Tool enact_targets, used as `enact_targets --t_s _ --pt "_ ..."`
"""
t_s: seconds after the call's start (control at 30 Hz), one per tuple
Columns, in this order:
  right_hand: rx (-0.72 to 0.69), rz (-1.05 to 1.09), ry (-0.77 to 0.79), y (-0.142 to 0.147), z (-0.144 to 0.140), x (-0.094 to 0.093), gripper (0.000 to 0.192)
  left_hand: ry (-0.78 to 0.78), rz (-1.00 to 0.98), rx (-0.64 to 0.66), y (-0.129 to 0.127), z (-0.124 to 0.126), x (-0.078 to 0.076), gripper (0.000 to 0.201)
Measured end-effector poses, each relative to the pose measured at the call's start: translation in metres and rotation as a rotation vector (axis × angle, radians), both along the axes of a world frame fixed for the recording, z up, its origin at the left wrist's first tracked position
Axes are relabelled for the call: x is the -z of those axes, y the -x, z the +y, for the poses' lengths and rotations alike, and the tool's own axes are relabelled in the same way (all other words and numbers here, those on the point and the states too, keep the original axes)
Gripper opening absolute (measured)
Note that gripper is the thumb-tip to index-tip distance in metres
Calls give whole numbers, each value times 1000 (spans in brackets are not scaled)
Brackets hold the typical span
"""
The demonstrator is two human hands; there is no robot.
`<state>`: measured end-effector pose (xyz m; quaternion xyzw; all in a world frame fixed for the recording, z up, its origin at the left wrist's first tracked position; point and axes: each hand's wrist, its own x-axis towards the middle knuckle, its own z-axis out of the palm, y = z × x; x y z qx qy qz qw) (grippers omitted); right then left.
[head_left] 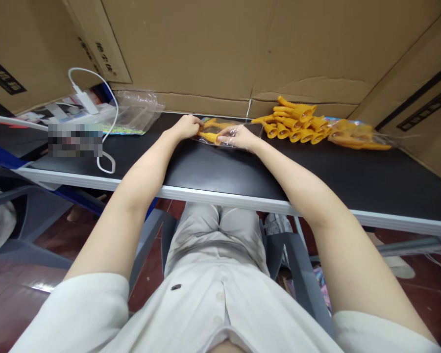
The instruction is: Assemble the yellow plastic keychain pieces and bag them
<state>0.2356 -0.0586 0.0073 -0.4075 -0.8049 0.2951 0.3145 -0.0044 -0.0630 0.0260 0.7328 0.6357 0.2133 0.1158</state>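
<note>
On the black table, a clear plastic bag (pixel 226 145) with a colourful printed strip lies in front of me. Yellow trumpet-shaped plastic pieces (pixel 210 138) show within it. My left hand (pixel 185 127) grips the bag's left end, its fingers closed. The thumb and fingers of my right hand (pixel 238 137) are closed on the wide end of a yellow piece, with clear film over part of the hand. To the right of my right hand lies a stacked pile of similar yellow pieces (pixel 296 122).
A filled bag (pixel 360 135) of yellow pieces lies right of the pile. At left are flat clear bags (pixel 132 115), a white charging cable (pixel 115 105) and a blurred-out item (pixel 75 140). Cardboard walls (pixel 206 49) close off the table's back and sides.
</note>
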Motion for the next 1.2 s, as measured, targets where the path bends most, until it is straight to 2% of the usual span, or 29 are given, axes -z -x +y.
enact_targets --t_s 0.27,0.43,0.5,0.6,0.67,0.73,0.87,1.0,1.2 --pt "-38 65 83 10 -8 0 29 -55 13 82 -19 -6 3 65" --pt "-32 52 87 9 -4 2 19 49 94 95 -25 -7 4 68" --pt "1 49 44 5 2 4 10 89 122 92 -26 -7 3 70" --pt "133 4 -117 -5 11 5 24 108 127 100 -25 -6 3 72" --pt "215 -48 -246 -14 15 5 24 111 119 107 -24 -5 3 74" --pt "220 -96 -320 -20 18 6 25 110 122 115 -23 -4 4 74" --pt "144 -174 -325 -24 23 9 36 107 143 111 -24 -6 3 72" --pt "156 -235 -342 -22 26 11 39 122 175 101 -29 -15 -3 71" --pt "172 -294 -366 -17 32 17 27 131 176 85 -33 -25 -10 69"
